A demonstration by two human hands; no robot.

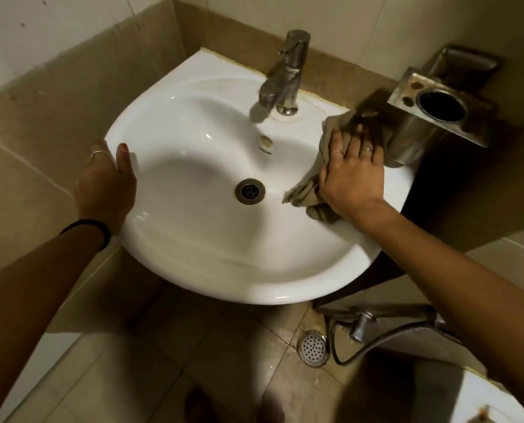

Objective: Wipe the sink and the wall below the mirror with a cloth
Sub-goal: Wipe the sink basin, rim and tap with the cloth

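Beige tile wall covers the left side, with paler tile above it. The left hand holds the left rim of the white sink: its thumb lies over the rim on the inside, the other fingers drop behind the edge, so this grip is curled round the rim. A thin ring sits on 1 finger and a dark band circles the wrist.

The basin is glossy, with a round metal drain at its middle and an overflow hole above it. A dull metal faucet stands at the back rim, its spout over the basin.

On the right rim the right hand lies flat on a crumpled grey-brown cloth, fingers spread and pressing it against the sink; the far end of the cloth is blurred. Just beside it a tarnished metal holder is fixed to the wall.

Below, the floor is beige tile with a round floor drain and a hose on a tap.
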